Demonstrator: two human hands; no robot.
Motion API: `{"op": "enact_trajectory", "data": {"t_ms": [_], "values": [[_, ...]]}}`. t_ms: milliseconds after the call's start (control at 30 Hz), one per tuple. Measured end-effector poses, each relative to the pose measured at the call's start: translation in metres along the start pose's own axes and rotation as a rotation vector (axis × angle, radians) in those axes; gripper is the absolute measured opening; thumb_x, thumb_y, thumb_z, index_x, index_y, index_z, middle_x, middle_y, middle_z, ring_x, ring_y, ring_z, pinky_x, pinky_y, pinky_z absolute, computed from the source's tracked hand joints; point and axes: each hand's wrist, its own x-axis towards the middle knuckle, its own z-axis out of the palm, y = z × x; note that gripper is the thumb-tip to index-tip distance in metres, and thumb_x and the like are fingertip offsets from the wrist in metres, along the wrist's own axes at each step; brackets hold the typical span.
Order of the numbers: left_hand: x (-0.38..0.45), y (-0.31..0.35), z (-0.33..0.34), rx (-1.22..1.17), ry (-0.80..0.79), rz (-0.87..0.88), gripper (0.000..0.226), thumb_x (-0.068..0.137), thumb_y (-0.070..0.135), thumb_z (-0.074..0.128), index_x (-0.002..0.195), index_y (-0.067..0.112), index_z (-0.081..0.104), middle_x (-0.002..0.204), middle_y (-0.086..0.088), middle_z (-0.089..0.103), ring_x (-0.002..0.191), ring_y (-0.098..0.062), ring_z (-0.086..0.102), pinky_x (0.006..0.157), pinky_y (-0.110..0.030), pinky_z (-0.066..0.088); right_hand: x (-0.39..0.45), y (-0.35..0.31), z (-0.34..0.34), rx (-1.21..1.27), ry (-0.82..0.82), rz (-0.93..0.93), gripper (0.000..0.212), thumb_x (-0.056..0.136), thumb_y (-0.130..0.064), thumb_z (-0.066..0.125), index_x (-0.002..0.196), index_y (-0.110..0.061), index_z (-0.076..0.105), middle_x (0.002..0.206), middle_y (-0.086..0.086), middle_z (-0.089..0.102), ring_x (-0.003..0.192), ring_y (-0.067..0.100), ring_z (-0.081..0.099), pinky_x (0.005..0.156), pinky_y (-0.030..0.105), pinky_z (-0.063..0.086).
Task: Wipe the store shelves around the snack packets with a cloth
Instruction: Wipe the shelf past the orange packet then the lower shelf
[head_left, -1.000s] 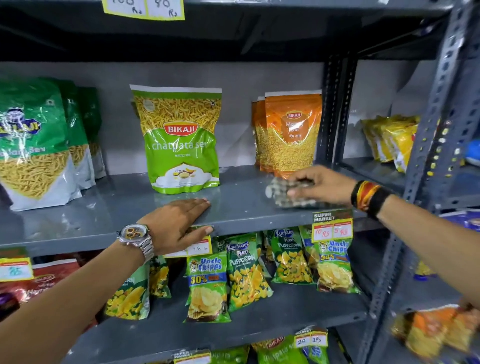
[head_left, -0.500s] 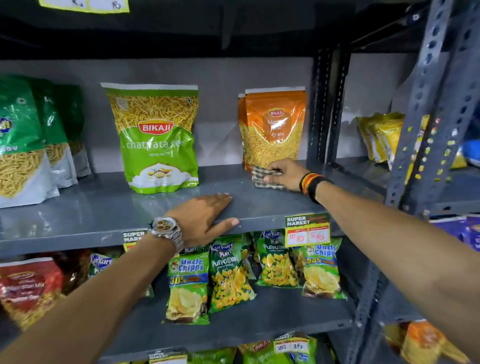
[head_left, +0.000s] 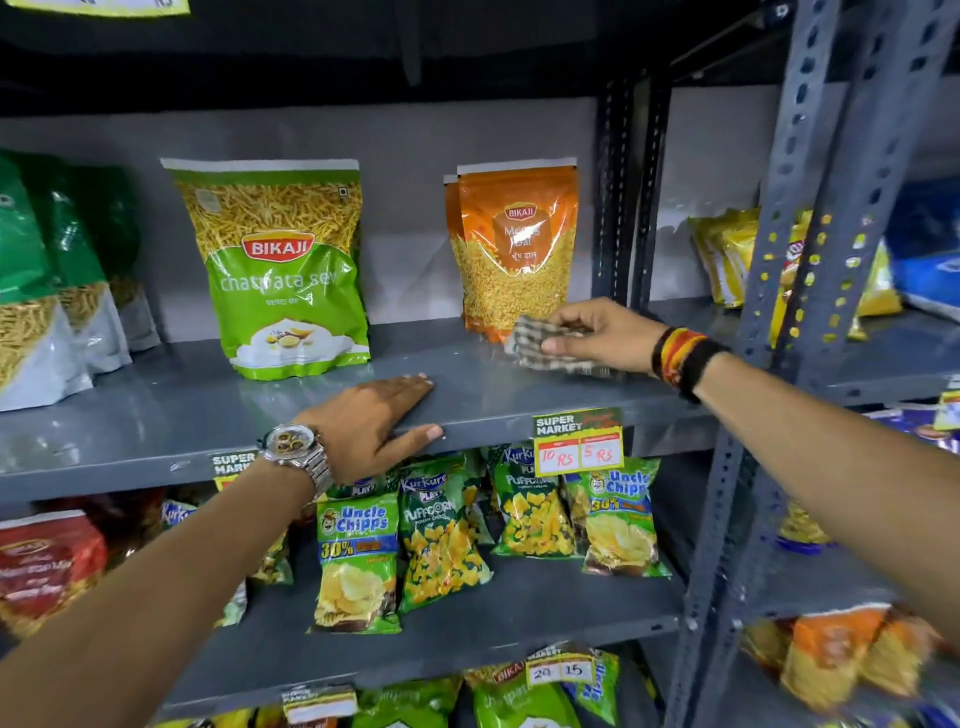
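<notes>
My right hand (head_left: 602, 332) presses a checked brown-and-white cloth (head_left: 535, 348) flat on the grey metal shelf (head_left: 182, 405), right in front of the orange Bikaji packets (head_left: 517, 244). My left hand (head_left: 371, 423), with a metal watch on its wrist, lies palm down on the shelf's front edge, thumb hooked under the lip, holding nothing. A large green Bikaji sev packet (head_left: 280, 270) stands upright behind the left hand. Dark green packets (head_left: 47, 280) stand at the far left of the same shelf.
Small Uncle Chipps and Kurkure packets (head_left: 441, 535) lean on the shelf below, under a price tag (head_left: 579, 441). A perforated grey upright (head_left: 810, 291) divides this rack from the right one, which holds yellow packets (head_left: 727, 254). Red packets (head_left: 47, 566) sit low left.
My right hand with the cloth went back to the orange packets, then slid right along their front. My left hand stayed put on the shelf's front edge.
</notes>
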Motion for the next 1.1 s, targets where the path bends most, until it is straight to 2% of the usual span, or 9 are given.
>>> {"op": "enact_trajectory", "data": {"t_ms": [167,333,433,533,667,767,967,1033,1100], "values": [[-0.002,-0.002,0.004,0.003,-0.004,0.015,0.086,0.096,0.073,0.02,0.153,0.012,0.036,0.154,-0.011,0.045,0.14,-0.024,0.045,0.117,-0.036,0.034,-0.003,0.025,0.016,-0.081,0.097,0.1,0.019,0.087,-0.039,0.067,0.099,-0.024,0.065,0.102,0.004,0.07,0.087,0.018,0.065,0.081,0.039,0.05],[-0.004,0.002,0.001,0.018,0.0,0.003,0.085,0.095,0.072,0.019,0.154,0.013,0.035,0.155,-0.009,0.044,0.139,-0.022,0.045,0.116,-0.033,0.031,-0.055,-0.01,0.024,-0.024,-0.057,0.003,0.019,0.089,-0.033,0.065,0.103,-0.02,0.066,0.094,-0.007,0.069,0.073,-0.003,0.062,0.068,0.014,0.049],[-0.003,0.003,-0.002,0.003,-0.016,-0.005,0.089,0.093,0.076,0.016,0.155,0.014,0.034,0.156,-0.009,0.043,0.14,-0.022,0.044,0.117,-0.034,0.032,-0.045,-0.005,-0.004,-0.001,0.113,0.0,0.015,0.088,-0.032,0.066,0.099,-0.022,0.068,0.098,-0.003,0.071,0.088,0.009,0.065,0.086,0.028,0.05],[-0.002,0.003,-0.002,-0.006,-0.015,-0.01,0.09,0.093,0.077,0.015,0.154,0.014,0.034,0.156,-0.009,0.044,0.139,-0.023,0.045,0.117,-0.035,0.032,-0.015,0.012,-0.028,-0.02,0.283,0.08,0.016,0.089,-0.027,0.066,0.096,-0.013,0.067,0.101,0.014,0.071,0.088,0.017,0.062,0.09,0.037,0.047],[-0.002,0.001,0.002,-0.004,-0.011,0.002,0.089,0.094,0.076,0.017,0.153,0.012,0.036,0.154,-0.01,0.045,0.139,-0.023,0.046,0.117,-0.034,0.032,0.013,0.051,-0.027,-0.201,0.244,0.244,0.019,0.086,-0.035,0.068,0.096,-0.019,0.066,0.098,0.005,0.069,0.104,0.028,0.064,0.094,0.039,0.048],[-0.002,-0.001,0.004,-0.005,0.001,0.013,0.088,0.095,0.074,0.018,0.153,0.011,0.037,0.154,-0.01,0.045,0.139,-0.023,0.047,0.117,-0.033,0.032,0.012,0.069,-0.013,-0.242,0.241,0.261,0.017,0.085,-0.046,0.063,0.092,-0.031,0.062,0.096,0.001,0.07,0.099,0.024,0.065,0.094,0.042,0.049],[0.0,-0.001,0.002,-0.02,-0.024,-0.002,0.091,0.093,0.077,0.017,0.154,0.012,0.035,0.155,-0.01,0.044,0.139,-0.023,0.046,0.117,-0.035,0.033,-0.056,0.006,-0.011,-0.009,-0.09,0.117,0.018,0.091,-0.031,0.064,0.104,-0.018,0.065,0.093,-0.012,0.068,0.082,-0.003,0.062,0.076,0.009,0.046],[0.0,0.002,-0.001,-0.029,-0.029,-0.019,0.093,0.091,0.079,0.015,0.155,0.014,0.034,0.156,-0.008,0.043,0.14,-0.021,0.045,0.117,-0.034,0.032,-0.066,0.002,-0.027,0.093,-0.008,0.085,0.017,0.09,-0.028,0.065,0.102,-0.016,0.066,0.095,-0.009,0.07,0.087,0.001,0.063,0.083,0.017,0.046],[0.005,0.012,-0.006,-0.021,-0.032,-0.016,0.091,0.092,0.078,0.015,0.155,0.015,0.034,0.157,-0.007,0.042,0.141,-0.02,0.043,0.118,-0.032,0.028,-0.06,0.007,-0.046,0.16,0.234,0.069,0.016,0.091,-0.028,0.064,0.1,-0.016,0.065,0.096,-0.004,0.069,0.089,0.009,0.062,0.084,0.023,0.044]]}}
